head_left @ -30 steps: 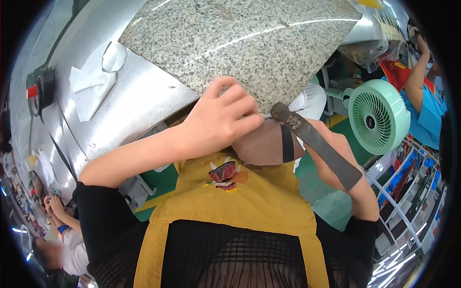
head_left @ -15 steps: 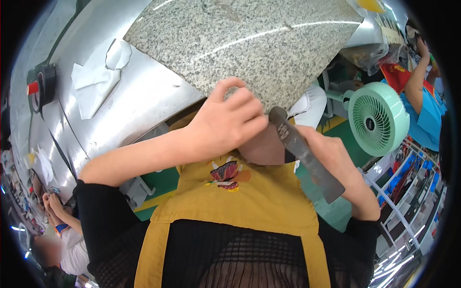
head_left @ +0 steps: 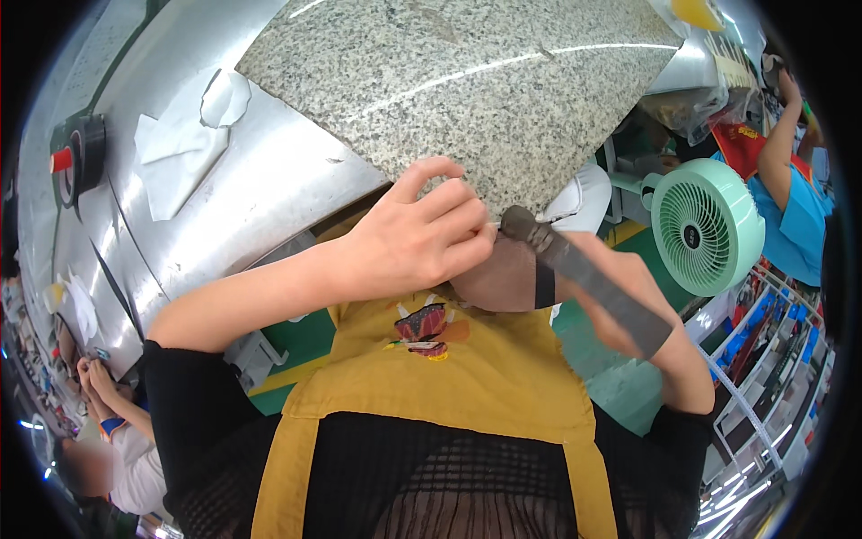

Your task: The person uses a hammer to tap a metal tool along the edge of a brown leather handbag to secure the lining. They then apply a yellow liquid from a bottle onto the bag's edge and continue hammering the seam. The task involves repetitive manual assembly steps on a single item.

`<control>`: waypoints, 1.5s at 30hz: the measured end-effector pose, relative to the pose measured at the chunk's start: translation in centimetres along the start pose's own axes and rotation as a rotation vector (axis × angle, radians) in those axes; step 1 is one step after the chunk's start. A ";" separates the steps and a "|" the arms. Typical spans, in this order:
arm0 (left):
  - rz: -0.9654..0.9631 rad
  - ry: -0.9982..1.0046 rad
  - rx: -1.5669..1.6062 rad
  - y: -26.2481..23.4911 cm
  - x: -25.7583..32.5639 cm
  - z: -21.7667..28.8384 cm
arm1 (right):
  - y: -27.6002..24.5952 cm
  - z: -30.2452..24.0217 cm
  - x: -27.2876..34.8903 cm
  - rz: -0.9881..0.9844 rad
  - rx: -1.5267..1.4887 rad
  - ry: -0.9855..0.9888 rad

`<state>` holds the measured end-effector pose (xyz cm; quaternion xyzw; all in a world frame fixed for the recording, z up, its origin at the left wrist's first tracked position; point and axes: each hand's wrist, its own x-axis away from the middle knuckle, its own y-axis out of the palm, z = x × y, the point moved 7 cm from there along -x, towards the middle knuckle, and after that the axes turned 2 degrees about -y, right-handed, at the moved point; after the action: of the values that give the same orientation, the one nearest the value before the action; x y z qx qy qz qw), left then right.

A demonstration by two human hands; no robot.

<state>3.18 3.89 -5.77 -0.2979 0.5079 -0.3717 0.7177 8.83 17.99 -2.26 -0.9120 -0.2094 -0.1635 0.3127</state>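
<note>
The file [head_left: 588,278], a long flat grey strip, slants from the corner of the stone slab [head_left: 467,81] down to the right, where the right hand [head_left: 633,301] lies wrapped around its lower half. Its upper end is darker and rougher and sits just at the slab's point. It looks stiff and thin, probably metal, light enough for one hand; the smooth lower stretch seems the sensible place to hold, since the rough end would scrape the skin. The left hand [head_left: 413,238] is curled with fingers pressed together at that same corner, fingertips touching or pinching something by the file's tip; what exactly is between them I cannot tell. A brownish piece [head_left: 503,278] with a dark band shows just below, partly hidden by both hands. The slab is speckled grey, surely heavy and hard, lying on a metal table [head_left: 269,189] with white paper [head_left: 180,153] on it. A green fan [head_left: 705,225] stands to the right.
</note>
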 end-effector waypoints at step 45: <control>0.016 -0.094 0.023 -0.5 1.9 -0.2 | 2.1 -1.5 -0.9 -0.017 0.152 -0.110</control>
<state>3.29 2.00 -6.36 -0.3024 0.4717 -0.3574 0.7472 8.84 15.32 -2.59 -0.8914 -0.2457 -0.0994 0.3677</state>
